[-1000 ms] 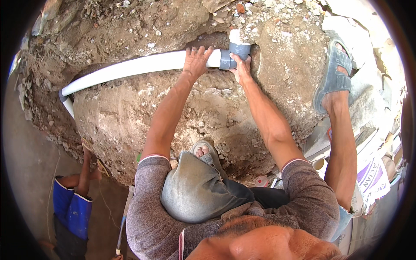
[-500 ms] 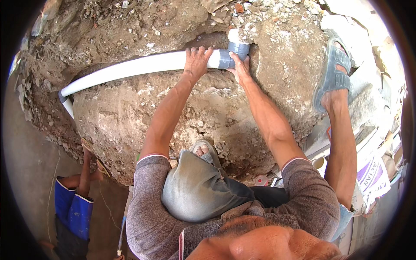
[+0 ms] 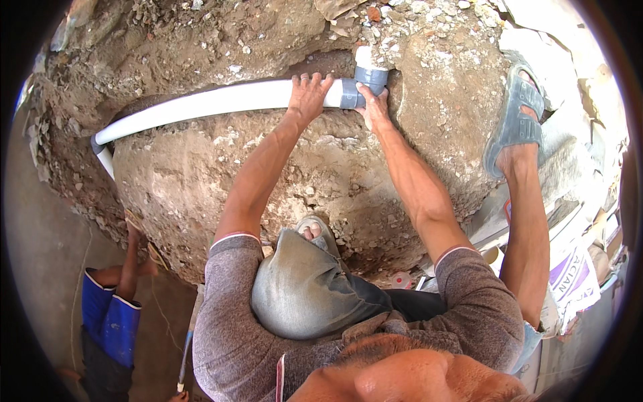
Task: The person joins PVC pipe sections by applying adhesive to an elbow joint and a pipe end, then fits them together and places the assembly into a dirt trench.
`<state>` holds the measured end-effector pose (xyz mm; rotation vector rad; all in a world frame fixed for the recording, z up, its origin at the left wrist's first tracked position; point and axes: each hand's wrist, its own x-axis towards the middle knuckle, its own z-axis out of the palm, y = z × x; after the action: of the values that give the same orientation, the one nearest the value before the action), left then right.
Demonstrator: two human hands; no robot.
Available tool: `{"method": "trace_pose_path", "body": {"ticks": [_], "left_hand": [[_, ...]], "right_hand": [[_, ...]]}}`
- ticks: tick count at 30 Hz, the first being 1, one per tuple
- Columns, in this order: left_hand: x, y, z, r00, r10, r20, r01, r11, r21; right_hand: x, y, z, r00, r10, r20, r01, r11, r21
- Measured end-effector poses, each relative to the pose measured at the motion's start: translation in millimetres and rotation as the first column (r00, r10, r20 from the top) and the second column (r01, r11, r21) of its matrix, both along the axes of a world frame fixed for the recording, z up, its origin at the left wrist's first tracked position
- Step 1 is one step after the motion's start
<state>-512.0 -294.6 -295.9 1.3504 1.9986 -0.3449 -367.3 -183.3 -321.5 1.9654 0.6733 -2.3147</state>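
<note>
A long white plastic pipe (image 3: 207, 106) lies in a trench in the dirt. My left hand (image 3: 310, 97) is wrapped over it from the near side, close to its right end. There the pipe enters a grey pipe elbow (image 3: 370, 79), which turns away from me toward a short white pipe piece (image 3: 364, 56). My right hand (image 3: 374, 110) grips the near side of this elbow, thumb pressed against it; some fingers are hidden. At the far left, a dark fitting (image 3: 97, 145) joins the long pipe to another white length (image 3: 106, 162).
Rough earth (image 3: 201, 167) with loose stones surrounds the trench. My sandalled foot (image 3: 519, 114) rests at the right, beside rubble and a white and purple bag (image 3: 575, 281). At lower left stands another person in blue shorts (image 3: 110, 315); a hand there holds a long handle (image 3: 187, 342).
Both hands keep their places on the pipe and elbow. The view has shifted slightly, and the person at lower left has moved a little.
</note>
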Motion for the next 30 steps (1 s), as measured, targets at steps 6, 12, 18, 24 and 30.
{"method": "trace_pose_path", "body": {"ticks": [6, 12, 18, 24, 30], "left_hand": [[-2.4, 7.6, -2.2, 1.000, -0.003, -0.016, 0.003, 1.000, -0.030], [-5.2, 3.8, -0.4, 0.995, 0.005, 0.099, -0.004, 1.000, -0.018], [-3.8, 9.3, -0.2, 0.995, -0.033, 0.092, 0.036, 0.999, -0.024], [-2.8, 15.3, -0.2, 0.995, -0.073, 0.072, 0.075, 0.997, -0.018], [1.5, -4.3, 0.0, 1.000, -0.024, 0.005, 0.022, 0.986, 0.167]], "right_hand": [[-3.4, -2.4, -3.9, 0.999, 0.016, 0.033, -0.017, 1.000, 0.017], [-3.2, -0.1, -2.0, 1.000, -0.021, -0.019, 0.020, 1.000, -0.022], [-2.4, 3.4, 2.7, 1.000, 0.021, -0.019, -0.022, 1.000, -0.020], [-6.4, 8.9, -0.1, 0.999, 0.035, -0.011, -0.035, 0.999, 0.007], [-5.7, 2.3, 3.9, 0.999, 0.041, 0.027, -0.041, 0.999, -0.018]]}}
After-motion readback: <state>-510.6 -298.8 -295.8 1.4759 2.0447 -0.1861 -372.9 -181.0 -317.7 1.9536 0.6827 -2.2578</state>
